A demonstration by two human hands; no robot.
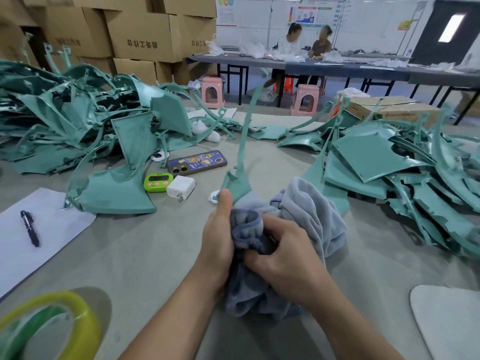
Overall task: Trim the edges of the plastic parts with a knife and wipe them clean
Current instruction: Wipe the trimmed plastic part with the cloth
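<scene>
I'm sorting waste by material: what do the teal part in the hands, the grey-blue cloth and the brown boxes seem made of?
Teal curved part: likely moulded plastic, smooth, soft sheen, thin ribs. Grey-blue cloth: fleecy textile, perhaps microfibre; matte, fuzzy folds. Brown stacked boxes: matte cardboard, folded edges, printed characters.

The plastic parts (371,154) are teal, the cloth (311,203) grey-blue, the timer (158,182) lime (pink buttons), the charger (181,187) white, the near-left tape roll (80,307) yellow.

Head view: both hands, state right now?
Left hand: grips the teal curved plastic part, thumb against it.
Right hand: curled round the grey-blue terry cloth.
</scene>
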